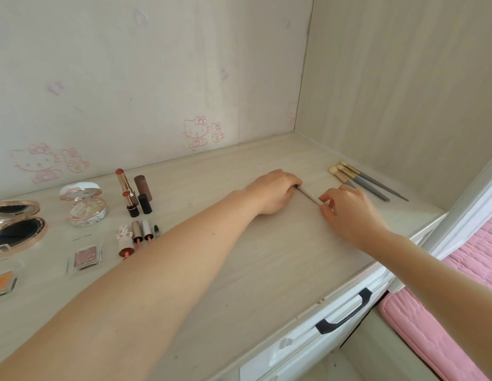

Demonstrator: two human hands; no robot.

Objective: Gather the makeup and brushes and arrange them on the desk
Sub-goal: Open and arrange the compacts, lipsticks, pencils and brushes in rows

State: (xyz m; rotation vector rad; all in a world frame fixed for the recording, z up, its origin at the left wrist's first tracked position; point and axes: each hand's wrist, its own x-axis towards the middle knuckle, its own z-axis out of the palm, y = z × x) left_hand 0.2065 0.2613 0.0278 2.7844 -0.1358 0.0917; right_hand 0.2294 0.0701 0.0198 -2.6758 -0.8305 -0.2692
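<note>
A thin white pencil-like stick [308,193] lies on the pale desk [239,270], held at both ends. My left hand [272,191] covers its far end and my right hand [346,213] pinches its near end. Three grey-handled brushes [360,178] with gold ferrules lie side by side just right of my hands. At the left stand and lie several lipsticks [133,196], a floral open compact [84,204], a round mirror compact [16,226], a pink eyeshadow pan [85,257] and an orange pan [1,281].
The desk sits in an alcove, with a stickered back wall [157,78] and a side wall [404,92] on the right. Below the front edge is a white drawer with a black handle [346,312]. Pink bedding [445,312] lies at the lower right.
</note>
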